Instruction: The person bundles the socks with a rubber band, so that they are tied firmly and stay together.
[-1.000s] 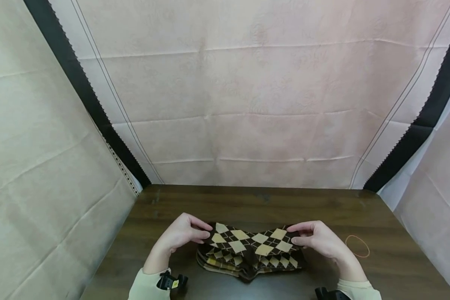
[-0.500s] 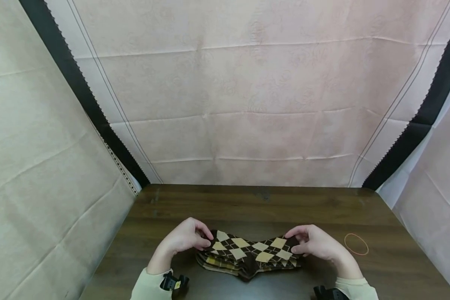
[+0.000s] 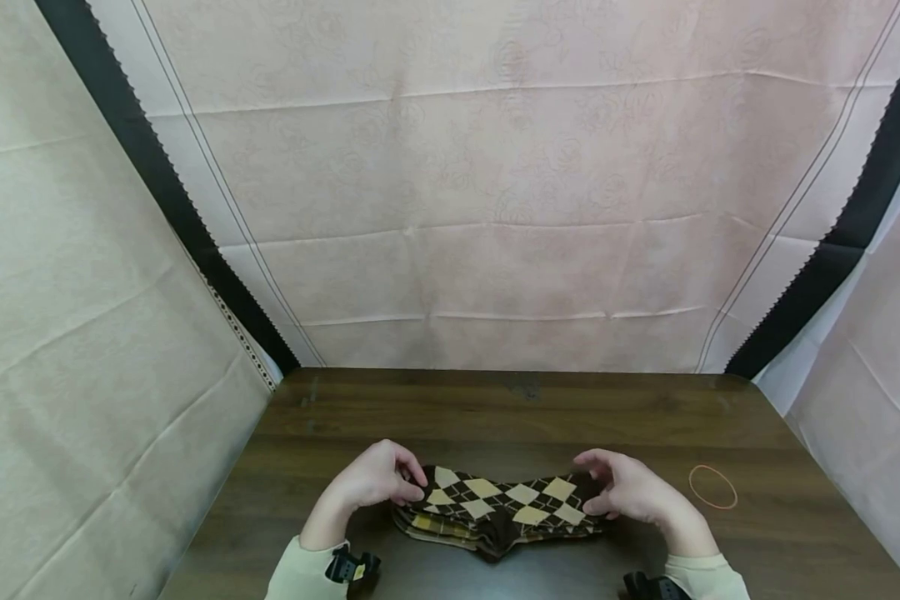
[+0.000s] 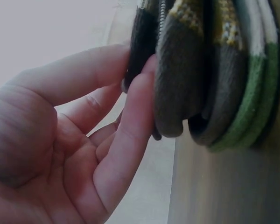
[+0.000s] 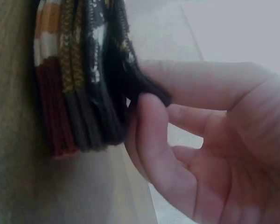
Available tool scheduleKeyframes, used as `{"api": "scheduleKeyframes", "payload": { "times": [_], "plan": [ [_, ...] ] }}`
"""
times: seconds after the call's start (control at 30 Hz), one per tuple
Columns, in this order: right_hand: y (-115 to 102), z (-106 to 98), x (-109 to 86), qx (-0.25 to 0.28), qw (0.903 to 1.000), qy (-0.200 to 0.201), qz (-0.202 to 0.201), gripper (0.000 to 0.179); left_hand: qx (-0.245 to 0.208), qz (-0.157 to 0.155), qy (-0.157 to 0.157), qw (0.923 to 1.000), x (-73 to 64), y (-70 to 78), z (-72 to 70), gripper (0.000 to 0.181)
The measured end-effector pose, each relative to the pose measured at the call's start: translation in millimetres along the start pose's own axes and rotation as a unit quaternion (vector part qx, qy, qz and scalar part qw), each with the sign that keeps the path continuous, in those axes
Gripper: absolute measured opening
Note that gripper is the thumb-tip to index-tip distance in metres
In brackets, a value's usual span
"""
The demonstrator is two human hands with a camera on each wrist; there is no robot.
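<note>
A dark brown sock with cream and yellow argyle diamonds [image 3: 528,496] lies across the top of a small stack of folded socks [image 3: 442,523]. My left hand [image 3: 375,479] pinches its left end; in the left wrist view the dark toe or cuff end [image 4: 142,44] sits between thumb and fingers. At the other end, my right hand [image 3: 633,493] holds the dark knit edge [image 5: 151,88] between thumb and fingertip. Layers below show green [image 4: 252,102] on one side and maroon [image 5: 56,107] on the other.
A thin orange rubber band [image 3: 690,479] lies on the brown wooden table [image 3: 495,408], right of my right hand. Pale fabric walls [image 3: 510,208] stand behind the table and at both sides. Each wrist carries a black camera mount [image 3: 342,567].
Both hands have lowered the argyle sock onto the stack, bringing its upper edge nearer to me. The right hand's fingers have spread a little wider at its end.
</note>
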State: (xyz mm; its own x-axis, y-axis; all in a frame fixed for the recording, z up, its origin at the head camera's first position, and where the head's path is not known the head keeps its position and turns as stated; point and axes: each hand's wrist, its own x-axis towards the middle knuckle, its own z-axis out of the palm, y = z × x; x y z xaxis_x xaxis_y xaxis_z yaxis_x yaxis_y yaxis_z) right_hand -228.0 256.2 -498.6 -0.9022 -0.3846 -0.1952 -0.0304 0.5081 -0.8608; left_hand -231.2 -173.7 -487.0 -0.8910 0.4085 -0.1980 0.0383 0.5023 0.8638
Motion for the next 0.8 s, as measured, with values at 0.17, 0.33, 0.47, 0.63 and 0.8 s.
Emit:
{"api": "scheduleKeyframes", "payload": {
  "times": [0.17,0.33,0.47,0.63,0.8],
  "plan": [
    [0.1,-0.2,-0.6,0.002,0.9999,0.004,0.012,0.067,-0.004,0.001,-0.002,1.0,-0.2,0.9,0.6,0.009],
    [0.6,-1.7,-2.0,0.013,0.9999,0.006,0.003,0.069,-0.004,0.002,0.001,1.0,-0.1,1.9,1.8,0.008],
    [0.3,-2.8,-2.8,0.011,0.9998,0.011,0.011,0.07,-0.006,0.004,0.003,1.0,0.4,1.6,2.7,0.009],
    [4.0,-2.9,-0.7,0.001,0.9994,0.004,0.033,0.07,-0.002,0.006,0.006,1.0,0.5,-0.1,3.8,0.009],
    [7.0,-6.2,-1.8,-0.012,0.999,-0.018,0.038,0.071,-0.002,0.01,0.008,0.9999,0.0,0.9,3.0,0.009]
  ]
}}
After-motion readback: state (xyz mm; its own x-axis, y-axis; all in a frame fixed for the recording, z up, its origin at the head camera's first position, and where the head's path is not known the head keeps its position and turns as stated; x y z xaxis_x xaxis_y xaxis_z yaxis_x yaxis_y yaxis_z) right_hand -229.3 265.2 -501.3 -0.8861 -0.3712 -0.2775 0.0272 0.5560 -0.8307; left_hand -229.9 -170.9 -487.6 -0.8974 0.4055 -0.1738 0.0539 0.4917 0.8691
